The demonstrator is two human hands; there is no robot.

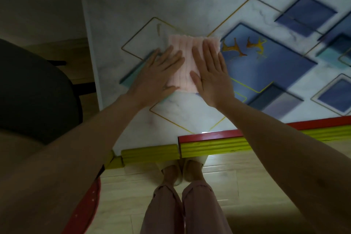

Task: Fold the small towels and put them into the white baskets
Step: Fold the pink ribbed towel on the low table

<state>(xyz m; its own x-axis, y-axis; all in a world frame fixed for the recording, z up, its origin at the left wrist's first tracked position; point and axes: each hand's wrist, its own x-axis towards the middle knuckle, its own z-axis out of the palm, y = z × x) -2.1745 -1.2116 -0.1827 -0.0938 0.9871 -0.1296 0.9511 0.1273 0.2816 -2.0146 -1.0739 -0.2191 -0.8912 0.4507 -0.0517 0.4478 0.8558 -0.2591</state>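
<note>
A small pink ribbed towel [187, 59], folded into a narrow rectangle, lies flat on the patterned table [190, 4]. My left hand [159, 74] lies flat with straight fingers on the towel's left edge. My right hand [210, 74] presses flat on its right side, fingers together and pointing away from me. Both palms cover the towel's lower corners. No white basket is in view.
The table's near edge carries a red strip and yellow-green foam guards [209, 146]. A dark chair [38, 97] stands at the left beside the table. My legs and slippered feet [182, 175] stand on the wooden floor below the edge.
</note>
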